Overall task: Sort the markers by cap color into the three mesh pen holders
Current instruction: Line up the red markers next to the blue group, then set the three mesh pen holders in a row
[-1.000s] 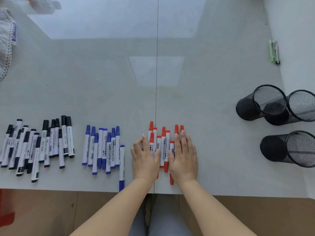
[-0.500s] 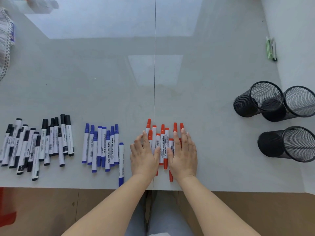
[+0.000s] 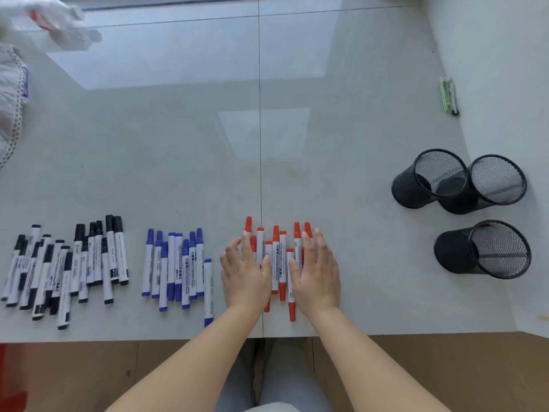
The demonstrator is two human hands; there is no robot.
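Three groups of white-barrelled markers lie along the table's near edge: black-capped markers [image 3: 68,263] at the left, blue-capped markers [image 3: 175,263] in the middle, red-capped markers [image 3: 277,257] just right of centre. My left hand [image 3: 243,272] and my right hand [image 3: 316,272] rest flat with fingers apart on either side of the red group, palms partly over it. Three empty black mesh pen holders stand at the right: two side by side [image 3: 408,190] [image 3: 505,162], one nearer me [image 3: 454,251].
The glossy grey table [image 3: 356,114] ends at a near edge [image 3: 386,336] just behind my wrists. A white wall [image 3: 505,69] borders the right side, with green and white pens [image 3: 447,95] lying beside it. White lace cloth [image 3: 10,108] and a plastic bag [image 3: 62,31] sit at the far left.
My two hands have drawn slightly apart, uncovering more of the middle red markers. The view has shifted a little.
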